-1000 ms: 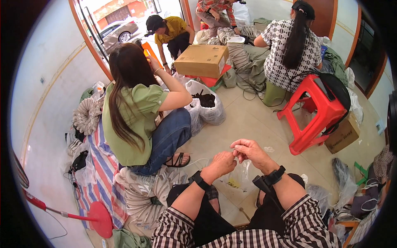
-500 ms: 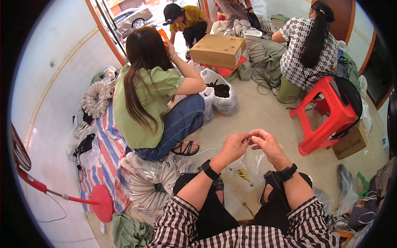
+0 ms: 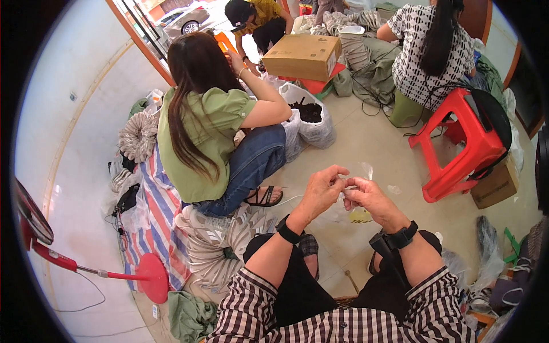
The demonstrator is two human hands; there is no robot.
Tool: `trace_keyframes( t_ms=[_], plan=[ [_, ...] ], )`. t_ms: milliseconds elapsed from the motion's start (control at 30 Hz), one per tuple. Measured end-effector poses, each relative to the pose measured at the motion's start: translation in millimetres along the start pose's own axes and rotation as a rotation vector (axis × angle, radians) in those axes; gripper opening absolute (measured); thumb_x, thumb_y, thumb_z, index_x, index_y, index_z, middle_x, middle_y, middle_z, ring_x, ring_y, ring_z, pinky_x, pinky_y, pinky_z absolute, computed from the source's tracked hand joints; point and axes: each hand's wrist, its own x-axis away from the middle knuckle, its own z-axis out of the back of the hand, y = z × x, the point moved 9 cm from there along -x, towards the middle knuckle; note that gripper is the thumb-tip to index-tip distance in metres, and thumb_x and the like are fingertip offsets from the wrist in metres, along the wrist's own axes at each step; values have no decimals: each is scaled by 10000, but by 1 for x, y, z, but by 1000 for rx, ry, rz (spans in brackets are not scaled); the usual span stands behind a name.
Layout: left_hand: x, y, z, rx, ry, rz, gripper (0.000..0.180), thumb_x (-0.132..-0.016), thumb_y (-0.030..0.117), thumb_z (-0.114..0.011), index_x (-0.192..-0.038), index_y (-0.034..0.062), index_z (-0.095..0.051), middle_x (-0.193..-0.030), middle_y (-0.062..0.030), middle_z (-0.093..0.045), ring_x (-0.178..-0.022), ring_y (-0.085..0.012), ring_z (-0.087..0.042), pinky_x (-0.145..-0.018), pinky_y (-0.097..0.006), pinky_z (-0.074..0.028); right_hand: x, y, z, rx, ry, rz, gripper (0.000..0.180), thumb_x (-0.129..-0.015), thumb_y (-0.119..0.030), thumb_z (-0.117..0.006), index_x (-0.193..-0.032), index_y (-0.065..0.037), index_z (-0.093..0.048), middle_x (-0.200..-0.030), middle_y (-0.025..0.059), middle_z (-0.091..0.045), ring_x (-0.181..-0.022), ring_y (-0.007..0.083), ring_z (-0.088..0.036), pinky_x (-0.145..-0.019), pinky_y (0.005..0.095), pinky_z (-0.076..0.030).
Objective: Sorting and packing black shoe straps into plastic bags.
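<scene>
While the pale floor (image 3: 394, 166) fills the middle of the frame, the white wall (image 3: 63, 148) curves up the left, both cut off by the black rim. Four other people are in view: one in green (image 3: 197, 148) at left centre, face hidden by hair; one in a patterned top (image 3: 426, 57) at upper right, head cut by the top edge; one in yellow (image 3: 269, 20) at upper centre; and one at the top edge, only the legs (image 3: 329, 8) showing.

One striped sheet (image 3: 163, 214) lies at left, partly hidden by the person in green. One red stool (image 3: 483, 150) stands at right. Of two boxes, one (image 3: 302, 56) sits at upper centre; the other (image 3: 496, 186), at right, is partly behind the stool. Two pale ringed bundles (image 3: 220, 251) lie at left; those at the top are too jumbled to count. One red fan (image 3: 151, 278) stands at lower left, its head cropped. One white sack (image 3: 320, 131) at upper centre holds dark pieces, hard to make out.

Both hands meet at centre. The right hand (image 3: 372, 200) has its bent fingers closed on a clear bag (image 3: 360, 215), mostly hidden beneath it. The left hand (image 3: 323, 193) is half curled against the right fingertips; whether it grips anything, I cannot tell. Each wrist bears one black band (image 3: 290, 230).
</scene>
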Motion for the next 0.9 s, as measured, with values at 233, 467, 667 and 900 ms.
trace_keyframes(
  t_ms=[233,467,667,900],
  plan=[
    [6,6,-7,50,-45,97,209,-807,26,-516,-1007,-14,-562,-657,-19,-548,-533,-57,-493,-477,-208,-411,20,-29,6,-69,119,75,218,-839,-81,-498,-1031,22,-507,-697,20,-537,-627,81,-507,-595,225,-431],
    [14,23,-28,318,-270,205,244,-852,94,-560,-1058,-34,-539,-823,-29,-593,-693,-82,-567,-607,-208,-468,51,-58,5,5,23,58,177,-840,-44,-492,-1013,-21,-527,-707,-4,-536,-647,46,-496,-591,195,-415],
    [7,27,-40,147,-377,122,230,-838,130,-594,-1024,-5,-583,-774,-52,-626,-722,-84,-587,-641,-220,-459,63,-61,3,72,-63,82,197,-833,-54,-529,-1028,-25,-525,-697,14,-567,-652,82,-537,-615,231,-440],
    [-5,36,-37,-6,-203,17,162,-794,13,-544,-946,48,-584,-666,-112,-585,-536,-179,-546,-511,-265,-421,57,-57,2,120,-67,-19,182,-833,-38,-525,-1012,-25,-550,-685,9,-540,-634,71,-526,-601,216,-439]
  ],
)
